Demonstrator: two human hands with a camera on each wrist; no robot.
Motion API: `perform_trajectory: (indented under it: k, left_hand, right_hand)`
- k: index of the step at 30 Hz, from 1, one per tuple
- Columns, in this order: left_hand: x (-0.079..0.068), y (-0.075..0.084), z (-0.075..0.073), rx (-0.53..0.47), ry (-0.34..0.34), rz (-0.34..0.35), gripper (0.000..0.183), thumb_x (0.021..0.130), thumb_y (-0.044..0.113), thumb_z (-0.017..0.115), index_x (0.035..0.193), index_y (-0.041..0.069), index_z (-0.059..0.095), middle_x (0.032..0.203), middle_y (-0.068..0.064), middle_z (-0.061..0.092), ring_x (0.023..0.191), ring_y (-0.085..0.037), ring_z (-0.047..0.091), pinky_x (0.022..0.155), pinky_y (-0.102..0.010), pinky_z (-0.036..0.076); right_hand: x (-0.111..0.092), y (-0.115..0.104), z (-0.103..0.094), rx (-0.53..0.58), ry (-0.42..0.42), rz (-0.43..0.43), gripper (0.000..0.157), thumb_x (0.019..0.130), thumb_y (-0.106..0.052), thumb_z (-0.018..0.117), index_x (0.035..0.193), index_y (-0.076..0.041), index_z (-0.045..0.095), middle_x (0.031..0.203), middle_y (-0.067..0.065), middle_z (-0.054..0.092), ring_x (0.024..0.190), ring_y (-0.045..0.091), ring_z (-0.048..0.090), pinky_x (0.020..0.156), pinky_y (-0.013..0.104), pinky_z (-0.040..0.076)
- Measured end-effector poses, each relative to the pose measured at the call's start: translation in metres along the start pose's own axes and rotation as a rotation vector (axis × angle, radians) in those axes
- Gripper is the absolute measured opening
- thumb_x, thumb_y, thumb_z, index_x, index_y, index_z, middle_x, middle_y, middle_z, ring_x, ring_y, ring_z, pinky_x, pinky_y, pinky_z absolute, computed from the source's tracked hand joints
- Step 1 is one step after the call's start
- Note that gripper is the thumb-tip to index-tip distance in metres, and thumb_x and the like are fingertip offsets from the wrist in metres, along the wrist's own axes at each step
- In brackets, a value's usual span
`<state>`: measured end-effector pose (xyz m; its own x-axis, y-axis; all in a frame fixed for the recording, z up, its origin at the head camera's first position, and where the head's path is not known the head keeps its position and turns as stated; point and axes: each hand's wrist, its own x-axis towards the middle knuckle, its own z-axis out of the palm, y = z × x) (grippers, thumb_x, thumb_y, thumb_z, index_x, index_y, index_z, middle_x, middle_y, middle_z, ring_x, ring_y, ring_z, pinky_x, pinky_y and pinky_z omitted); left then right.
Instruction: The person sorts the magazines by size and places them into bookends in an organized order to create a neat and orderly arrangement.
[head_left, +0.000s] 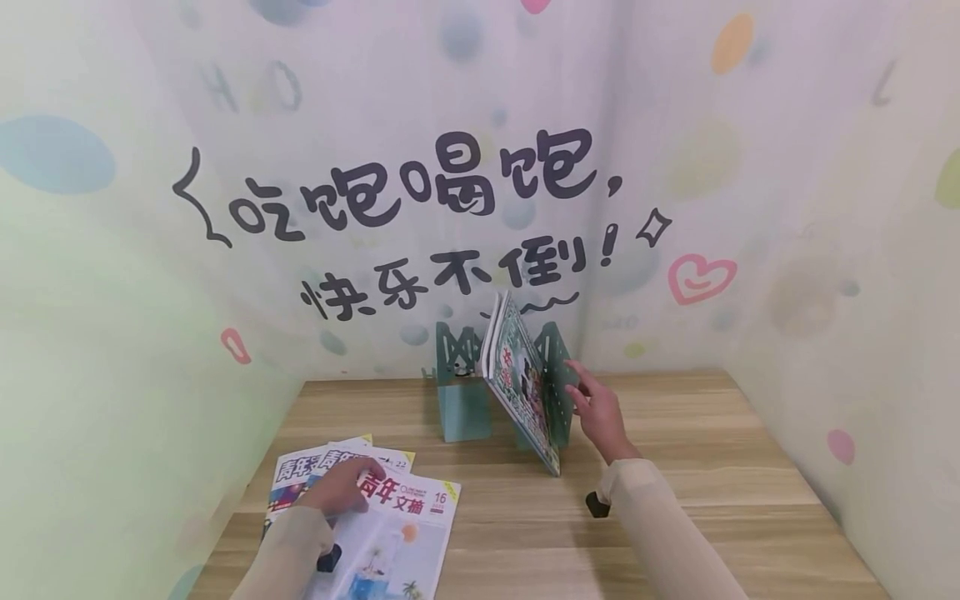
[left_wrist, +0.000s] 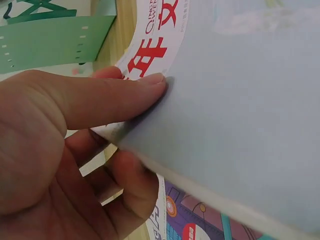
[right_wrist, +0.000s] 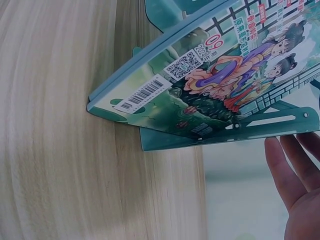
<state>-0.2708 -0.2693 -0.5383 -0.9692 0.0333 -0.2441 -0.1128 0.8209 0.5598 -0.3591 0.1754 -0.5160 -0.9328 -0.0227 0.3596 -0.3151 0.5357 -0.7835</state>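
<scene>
My left hand (head_left: 340, 487) pinches the left edge of a white magazine (head_left: 408, 533) with red lettering, thumb on the cover and fingers underneath, as the left wrist view shows. Its upper part lies over other magazines (head_left: 288, 468) at the table's left. My right hand (head_left: 602, 417) touches the outer face of the right plate of a green expandable bookend (head_left: 561, 379) with its fingertips, fingers nearly straight in the right wrist view. Inside the bookend, magazines (right_wrist: 200, 85) with an illustrated cover stand on edge and lean, their front corner jutting out past the plate.
The wooden table (head_left: 675, 500) meets a patterned wall (head_left: 450, 67) behind the bookend. The bookend's left plate (head_left: 465, 408) stands apart from the leaning magazines, with a gap between. Side walls (head_left: 885, 333) border the table left and right.
</scene>
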Motion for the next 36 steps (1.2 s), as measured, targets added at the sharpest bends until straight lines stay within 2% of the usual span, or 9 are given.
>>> perform_trajectory:
  k: [4, 9, 16, 21, 28, 33, 36]
  left_hand:
    - [0.0, 0.004, 0.0, -0.025, 0.015, 0.002, 0.043, 0.072, -0.008, 0.074, 0.101, 0.023, 0.07, 0.112, -0.01, 0.06, 0.098, -0.03, 0.056, 0.079, -0.05, 0.052]
    - [-0.001, 0.009, 0.0, -0.042, 0.025, 0.032, 0.042, 0.072, -0.009, 0.073, 0.098, 0.024, 0.071, 0.107, -0.008, 0.061, 0.094, -0.028, 0.056, 0.075, -0.045, 0.052]
    - [-0.002, 0.02, -0.002, -0.068, 0.006, 0.098, 0.043, 0.072, -0.007, 0.074, 0.1, 0.025, 0.072, 0.116, -0.01, 0.062, 0.1, -0.029, 0.057, 0.077, -0.047, 0.052]
    - [-0.005, 0.028, -0.004, -0.062, 0.001, 0.128, 0.044, 0.073, -0.007, 0.074, 0.103, 0.025, 0.072, 0.115, -0.009, 0.062, 0.096, -0.026, 0.057, 0.075, -0.042, 0.052]
    - [-0.006, 0.033, -0.002, -0.108, -0.008, 0.138, 0.044, 0.077, -0.007, 0.072, 0.107, 0.025, 0.072, 0.113, -0.007, 0.061, 0.086, -0.023, 0.055, 0.061, -0.033, 0.05]
    - [-0.007, 0.037, -0.002, -0.142, 0.001, 0.155, 0.044, 0.078, -0.007, 0.072, 0.11, 0.022, 0.072, 0.105, -0.006, 0.061, 0.073, -0.021, 0.054, 0.052, -0.033, 0.047]
    - [-0.009, 0.039, -0.002, -0.154, 0.012, 0.158, 0.044, 0.079, -0.005, 0.072, 0.113, 0.022, 0.071, 0.101, -0.004, 0.061, 0.071, -0.02, 0.055, 0.052, -0.033, 0.048]
  right_hand:
    - [-0.001, 0.0, -0.001, -0.007, 0.0, -0.002, 0.046, 0.099, -0.015, 0.055, 0.144, -0.024, 0.047, 0.093, 0.016, 0.061, 0.092, 0.029, 0.064, 0.066, 0.03, 0.059]
    - [-0.001, 0.001, 0.0, -0.001, -0.012, 0.008, 0.046, 0.099, -0.015, 0.055, 0.144, -0.024, 0.046, 0.098, 0.017, 0.062, 0.094, 0.03, 0.063, 0.067, 0.032, 0.059]
    - [-0.001, 0.002, -0.001, 0.008, -0.001, 0.02, 0.046, 0.099, -0.016, 0.055, 0.144, -0.025, 0.047, 0.102, 0.018, 0.064, 0.096, 0.031, 0.064, 0.066, 0.031, 0.059]
    - [-0.001, 0.001, -0.001, 0.01, -0.006, 0.024, 0.046, 0.099, -0.015, 0.055, 0.144, -0.025, 0.046, 0.105, 0.018, 0.064, 0.098, 0.033, 0.063, 0.066, 0.032, 0.059]
    - [-0.002, -0.001, -0.001, 0.004, -0.01, 0.026, 0.046, 0.1, -0.015, 0.055, 0.144, -0.024, 0.046, 0.107, 0.019, 0.064, 0.097, 0.033, 0.063, 0.067, 0.032, 0.059]
    - [-0.002, -0.001, -0.001, 0.003, -0.011, 0.026, 0.047, 0.1, -0.015, 0.055, 0.144, -0.025, 0.046, 0.11, 0.019, 0.063, 0.098, 0.032, 0.063, 0.067, 0.032, 0.059]
    - [-0.001, -0.001, 0.0, 0.003, -0.009, 0.019, 0.047, 0.099, -0.015, 0.055, 0.144, -0.026, 0.046, 0.109, 0.019, 0.063, 0.098, 0.032, 0.063, 0.067, 0.032, 0.059]
